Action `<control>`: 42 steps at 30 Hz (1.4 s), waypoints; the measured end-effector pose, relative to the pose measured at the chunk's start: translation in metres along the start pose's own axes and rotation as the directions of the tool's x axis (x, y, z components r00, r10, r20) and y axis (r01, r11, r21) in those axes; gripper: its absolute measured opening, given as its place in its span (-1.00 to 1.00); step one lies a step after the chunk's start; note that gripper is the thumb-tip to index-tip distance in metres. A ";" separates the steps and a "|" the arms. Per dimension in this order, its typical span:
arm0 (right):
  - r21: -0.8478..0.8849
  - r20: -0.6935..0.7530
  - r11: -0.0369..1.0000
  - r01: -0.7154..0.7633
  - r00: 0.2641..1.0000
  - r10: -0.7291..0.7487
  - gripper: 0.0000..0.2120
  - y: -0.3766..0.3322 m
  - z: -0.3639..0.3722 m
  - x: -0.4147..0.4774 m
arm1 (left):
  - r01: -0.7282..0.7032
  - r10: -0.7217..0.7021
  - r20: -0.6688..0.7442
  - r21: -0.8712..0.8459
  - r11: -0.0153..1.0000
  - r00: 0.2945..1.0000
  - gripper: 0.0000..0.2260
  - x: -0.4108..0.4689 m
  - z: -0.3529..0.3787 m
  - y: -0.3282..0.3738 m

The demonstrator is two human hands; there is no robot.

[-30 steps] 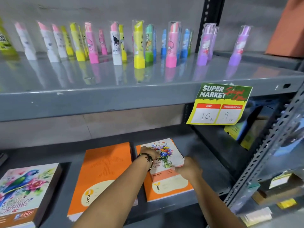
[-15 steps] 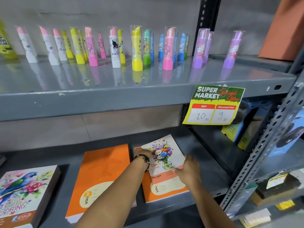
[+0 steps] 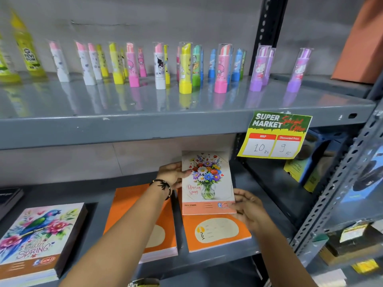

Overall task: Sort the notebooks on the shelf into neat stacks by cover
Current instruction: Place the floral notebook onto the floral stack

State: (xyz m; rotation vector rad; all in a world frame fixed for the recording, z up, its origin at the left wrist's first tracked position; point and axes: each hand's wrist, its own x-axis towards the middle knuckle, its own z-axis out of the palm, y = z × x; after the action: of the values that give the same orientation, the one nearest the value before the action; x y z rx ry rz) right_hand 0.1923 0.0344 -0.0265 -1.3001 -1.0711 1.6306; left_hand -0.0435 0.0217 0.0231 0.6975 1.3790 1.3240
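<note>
A flower-vase notebook (image 3: 207, 183) is tilted up off the lower shelf (image 3: 99, 195), held by both hands. My left hand (image 3: 173, 175) grips its left edge; my right hand (image 3: 248, 208) holds its lower right corner. Under it lies an orange notebook stack (image 3: 217, 233). A second orange stack (image 3: 132, 204) lies to the left, partly hidden by my left forearm. At the far left sits a stack with a parrot cover (image 3: 37, 235).
The upper shelf (image 3: 145, 125) overhangs the notebooks and carries rows of coloured lipstick-shaped erasers (image 3: 184, 69) and glue bottles (image 3: 27, 50). A yellow price sign (image 3: 275, 135) hangs from its edge. A perforated grey upright (image 3: 339, 183) stands to the right, with more goods behind it.
The flower-vase notebook has been lifted off the right orange stack and tilted upright toward the back of the shelf; both hands rose with it.
</note>
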 end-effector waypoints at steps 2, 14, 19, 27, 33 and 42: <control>0.009 0.023 1.000 -0.015 1.000 0.014 -0.64 0.001 0.002 -0.001 | -0.011 0.011 0.003 0.005 1.000 1.000 -0.58 -0.001 -0.004 -0.001; -0.096 0.307 0.991 -0.090 0.945 0.116 -0.70 0.009 0.116 -0.021 | -0.031 0.044 -0.230 0.059 0.998 0.972 -0.61 -0.049 -0.126 0.013; -0.151 0.378 0.979 -0.136 0.907 0.185 -0.71 0.039 0.212 -0.045 | -0.073 0.109 -0.424 0.099 0.992 0.899 -0.67 -0.079 -0.225 0.004; -0.281 0.360 0.953 -0.109 0.909 0.211 -0.71 0.080 0.323 -0.078 | 0.002 0.151 -0.563 0.261 0.965 0.813 -0.89 -0.101 -0.336 -0.007; -0.422 0.358 0.905 -0.043 0.910 0.210 -0.73 0.104 0.362 -0.091 | 0.126 0.113 -0.590 0.349 0.929 0.799 -0.66 -0.103 -0.376 -0.019; -0.542 0.339 0.840 0.025 0.921 0.192 -0.78 0.109 0.372 -0.095 | 0.227 0.077 -0.481 0.541 0.810 0.873 -0.73 -0.100 -0.394 -0.029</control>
State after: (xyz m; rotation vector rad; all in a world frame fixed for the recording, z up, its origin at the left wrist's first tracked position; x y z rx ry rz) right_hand -0.1631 -0.1449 -0.0520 -1.4190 -1.8411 1.7631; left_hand -0.3748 -0.2074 -0.0415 0.7200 2.2633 1.0308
